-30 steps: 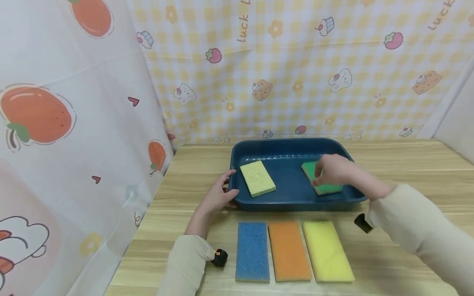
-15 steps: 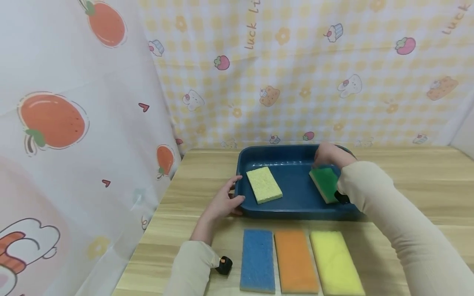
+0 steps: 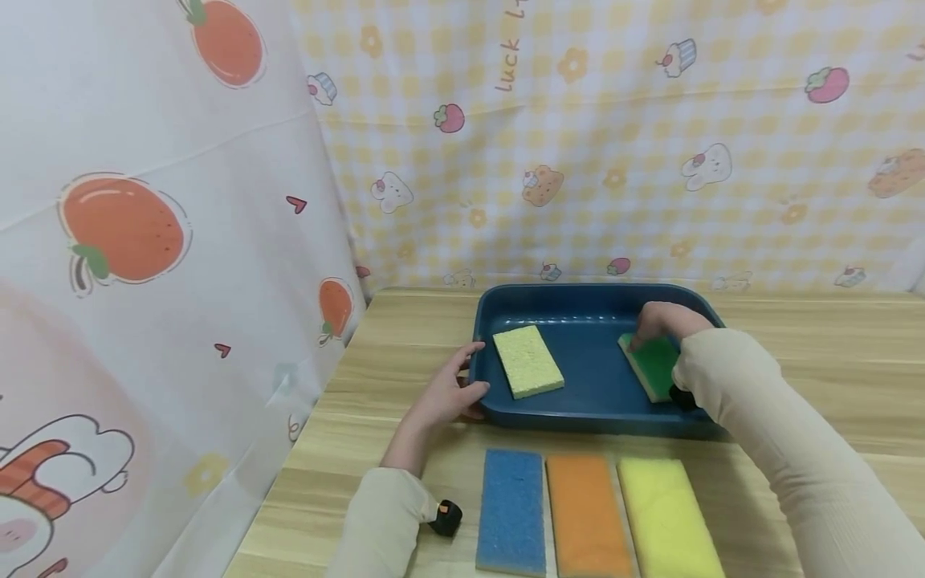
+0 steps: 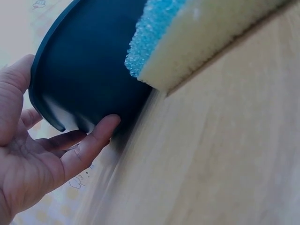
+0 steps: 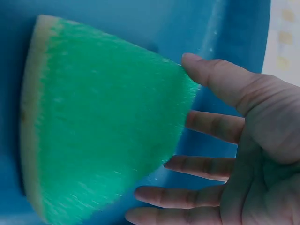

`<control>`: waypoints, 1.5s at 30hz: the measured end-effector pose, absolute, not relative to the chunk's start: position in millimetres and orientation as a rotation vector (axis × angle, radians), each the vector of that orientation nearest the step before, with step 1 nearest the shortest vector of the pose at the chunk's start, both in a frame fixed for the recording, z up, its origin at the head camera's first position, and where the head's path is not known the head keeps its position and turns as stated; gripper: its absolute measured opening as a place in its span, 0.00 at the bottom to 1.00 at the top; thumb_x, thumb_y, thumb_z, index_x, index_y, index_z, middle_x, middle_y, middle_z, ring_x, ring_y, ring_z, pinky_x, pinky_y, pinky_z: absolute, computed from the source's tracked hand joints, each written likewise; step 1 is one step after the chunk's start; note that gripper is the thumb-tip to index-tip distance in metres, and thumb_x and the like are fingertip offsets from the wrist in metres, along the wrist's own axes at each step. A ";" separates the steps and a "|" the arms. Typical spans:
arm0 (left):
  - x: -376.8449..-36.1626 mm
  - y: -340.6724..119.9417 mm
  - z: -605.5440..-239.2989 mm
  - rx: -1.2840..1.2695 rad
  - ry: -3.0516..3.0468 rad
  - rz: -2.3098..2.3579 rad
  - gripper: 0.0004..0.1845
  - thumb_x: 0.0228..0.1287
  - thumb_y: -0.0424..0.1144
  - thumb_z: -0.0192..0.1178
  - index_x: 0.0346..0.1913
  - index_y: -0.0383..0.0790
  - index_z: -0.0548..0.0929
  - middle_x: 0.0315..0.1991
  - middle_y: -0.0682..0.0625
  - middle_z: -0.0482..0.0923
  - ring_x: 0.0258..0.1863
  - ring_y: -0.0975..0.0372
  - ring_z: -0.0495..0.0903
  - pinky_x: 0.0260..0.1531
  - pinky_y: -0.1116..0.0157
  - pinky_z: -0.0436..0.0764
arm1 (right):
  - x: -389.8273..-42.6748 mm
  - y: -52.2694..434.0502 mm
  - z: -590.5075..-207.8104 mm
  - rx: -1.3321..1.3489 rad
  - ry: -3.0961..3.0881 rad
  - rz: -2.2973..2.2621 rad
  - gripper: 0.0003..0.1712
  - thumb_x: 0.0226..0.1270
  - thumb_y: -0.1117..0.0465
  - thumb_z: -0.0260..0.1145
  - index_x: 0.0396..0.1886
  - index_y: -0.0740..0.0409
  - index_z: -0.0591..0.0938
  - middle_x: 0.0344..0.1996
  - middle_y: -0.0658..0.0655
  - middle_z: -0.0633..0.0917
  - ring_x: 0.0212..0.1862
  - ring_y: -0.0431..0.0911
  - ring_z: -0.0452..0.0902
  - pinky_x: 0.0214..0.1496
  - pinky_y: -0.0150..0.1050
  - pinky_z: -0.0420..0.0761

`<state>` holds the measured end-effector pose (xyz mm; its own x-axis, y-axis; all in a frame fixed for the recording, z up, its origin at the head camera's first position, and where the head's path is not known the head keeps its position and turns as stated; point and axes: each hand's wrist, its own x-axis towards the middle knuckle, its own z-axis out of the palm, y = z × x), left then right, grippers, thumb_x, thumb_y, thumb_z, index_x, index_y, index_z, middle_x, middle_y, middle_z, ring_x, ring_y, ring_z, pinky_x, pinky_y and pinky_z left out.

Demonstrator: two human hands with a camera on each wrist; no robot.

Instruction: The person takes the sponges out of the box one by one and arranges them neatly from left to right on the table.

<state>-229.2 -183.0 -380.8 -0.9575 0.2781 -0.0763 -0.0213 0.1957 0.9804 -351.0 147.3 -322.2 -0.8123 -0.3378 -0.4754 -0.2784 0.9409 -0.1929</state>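
Note:
A dark blue tray (image 3: 600,301) sits on the wooden table. Inside it lie a pale yellow sponge (image 3: 528,362) at the left and a green-topped sponge (image 3: 654,366) at the right. My right hand (image 3: 661,321) reaches into the tray, its straight, spread fingers (image 5: 211,129) and thumb touching the far edge of the green sponge (image 5: 103,136). My left hand (image 3: 454,391) rests against the tray's front left corner, thumb by the rim and fingers (image 4: 89,145) along the outer wall of the tray (image 4: 89,70).
A blue sponge (image 3: 511,510), an orange sponge (image 3: 587,518) and a yellow sponge (image 3: 668,522) lie side by side in front of the tray. The blue sponge (image 4: 187,42) shows in the left wrist view. Patterned cloth (image 3: 144,241) hangs at the left and back. Bare table (image 3: 831,361) stretches right.
My right hand has let its hold on the green sponge loosen and slid to the sponge's far edge. The left hand stays at the tray corner. The head view shifted slightly.

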 end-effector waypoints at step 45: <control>-218.4 -176.8 -358.9 0.183 2.195 1.837 0.33 0.59 0.29 0.52 0.67 0.49 0.56 0.65 0.37 0.51 0.51 0.45 0.68 0.35 0.50 0.80 | -178.9 195.9 -277.3 -0.373 2.739 -0.379 0.39 0.54 0.47 0.64 0.54 0.74 0.68 0.26 0.57 0.79 0.10 0.41 0.67 0.10 0.35 0.71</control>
